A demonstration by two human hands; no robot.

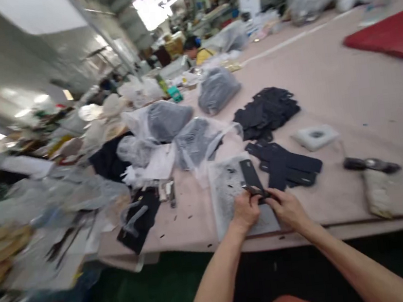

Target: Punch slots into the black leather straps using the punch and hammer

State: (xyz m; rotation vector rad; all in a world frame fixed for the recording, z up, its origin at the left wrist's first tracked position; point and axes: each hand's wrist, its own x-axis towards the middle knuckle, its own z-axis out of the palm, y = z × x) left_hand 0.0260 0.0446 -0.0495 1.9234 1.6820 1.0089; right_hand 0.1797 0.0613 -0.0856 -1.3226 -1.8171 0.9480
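Note:
My left hand [245,210] and my right hand [288,207] meet over a grey-white sheet [223,212] at the table's front edge. Both are closed, fingers pinching a small dark piece [261,193] that looks like fabric. Something with a shiny glint shows by the left fingertips; blur hides its kind. A dark strip [250,172] lies on the sheet just beyond my hands, among small black scraps [230,171]. To the right of it, several dark cut pieces [291,164] overlap in a loose stack.
A heap of dark pieces [266,109] lies farther back, near plastic-wrapped bundles [196,142]. On the right are a white block with a dark centre [316,136] and a black tool [372,164]. A red sheet [389,37] lies far right. A person [199,53] is in the background.

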